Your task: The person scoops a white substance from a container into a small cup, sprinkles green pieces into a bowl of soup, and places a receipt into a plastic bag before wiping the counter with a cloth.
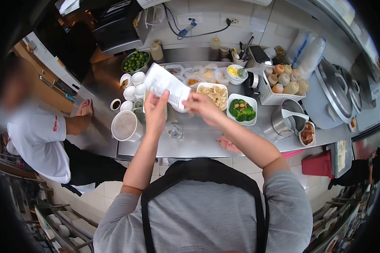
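Observation:
Both my hands are raised over the steel counter with a white printed paper slip (166,84). My left hand (156,111) pinches its lower left side between thumb and fingers. At the slip's lower right corner, my right hand (203,107) has its fingers closed on the edge. Just beyond my right hand stands a square white bowl of pale sliced food (217,93). To its right is a white bowl of broccoli (242,110) topped with brown pieces. A round bowl below the slip is mostly hidden by it and my hands.
Small white cups (131,92) and a white tub (126,126) stand left. A basket of squeeze bottles (285,80), a metal pot (288,118) and large lids (333,86) are right. A pink cloth (229,143) lies near the front edge. Another person (42,130) leans at the counter's left.

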Demonstrator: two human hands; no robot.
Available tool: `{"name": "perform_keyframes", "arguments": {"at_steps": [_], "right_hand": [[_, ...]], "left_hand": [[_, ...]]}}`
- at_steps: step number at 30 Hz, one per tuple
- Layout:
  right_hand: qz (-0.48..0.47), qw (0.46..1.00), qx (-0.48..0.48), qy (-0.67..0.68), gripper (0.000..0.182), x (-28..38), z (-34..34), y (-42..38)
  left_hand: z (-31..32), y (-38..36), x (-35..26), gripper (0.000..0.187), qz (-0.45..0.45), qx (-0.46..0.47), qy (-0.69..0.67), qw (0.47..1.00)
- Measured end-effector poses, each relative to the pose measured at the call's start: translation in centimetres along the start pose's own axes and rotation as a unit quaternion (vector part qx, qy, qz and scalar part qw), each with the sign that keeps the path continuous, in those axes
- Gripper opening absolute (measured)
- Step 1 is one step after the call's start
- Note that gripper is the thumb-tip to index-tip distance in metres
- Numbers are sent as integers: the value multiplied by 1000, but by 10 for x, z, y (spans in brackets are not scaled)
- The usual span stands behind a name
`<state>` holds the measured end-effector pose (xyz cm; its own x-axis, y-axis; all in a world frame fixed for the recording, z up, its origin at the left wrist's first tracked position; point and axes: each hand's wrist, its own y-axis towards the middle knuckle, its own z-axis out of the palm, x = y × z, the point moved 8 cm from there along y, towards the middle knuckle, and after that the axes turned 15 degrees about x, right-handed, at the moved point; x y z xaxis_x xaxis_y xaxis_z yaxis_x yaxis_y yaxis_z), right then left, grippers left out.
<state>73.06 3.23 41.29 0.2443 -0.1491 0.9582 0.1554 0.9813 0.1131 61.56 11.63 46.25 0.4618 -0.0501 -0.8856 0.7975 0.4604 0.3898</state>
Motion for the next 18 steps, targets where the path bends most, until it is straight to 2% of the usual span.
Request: {"name": "perform_keyframes", "arguments": {"at_steps": [1, 2, 3, 4, 5, 6, 7, 8, 9, 11, 15, 16, 17, 18], "right_hand": [[47, 996, -29, -65, 20, -7, -13, -16], [95, 985, -55, -130, 25, -13, -32, -34], [-4, 937, -137, -322, 36, -15, -86, -48], [86, 881, -229, -404, 39, 2, -121, -71], [20, 748, -325, -579, 41, 22, -152, -101], [55, 624, -356, -694, 43, 24, -184, -121], [163, 570, -387, -706, 42, 20, -213, -140], [208, 556, -413, -690, 45, 15, -231, -156], [210, 556, -413, -690, 45, 10, -245, -161], [289, 611, -406, -615, 43, -13, -286, -166], [285, 636, -393, -600, 43, -25, -312, -146], [243, 657, -402, -590, 41, -27, -312, -144], [245, 656, -403, -589, 41, -28, -317, -143], [228, 777, -423, -407, 38, -44, -330, -146]], "left_hand": [[3, 0, 6, 44, -5, 2, -1, 1000], [6, -3, 17, 36, -33, 0, 17, 999], [9, -6, 26, 29, -61, -3, 35, 998], [11, -10, 25, 25, -54, -22, -2, 998], [12, -12, 26, 25, -60, -22, -2, 998], [9, -15, 28, 25, -77, -30, -28, 996], [5, -18, 32, 24, -93, -40, -54, 993], [1, -22, 35, 24, -94, -48, -43, 993], [-3, -25, 40, 24, -95, -48, -43, 993], [-11, -33, 48, 23, -112, -61, 0, 992], [-8, -38, 52, 22, -121, -66, -14, 990], [-8, -39, 53, 22, -122, -65, -15, 990], [-8, -41, 55, 22, -128, -67, -16, 989], [-7, -42, 56, 22, -134, -70, -18, 988]]}}
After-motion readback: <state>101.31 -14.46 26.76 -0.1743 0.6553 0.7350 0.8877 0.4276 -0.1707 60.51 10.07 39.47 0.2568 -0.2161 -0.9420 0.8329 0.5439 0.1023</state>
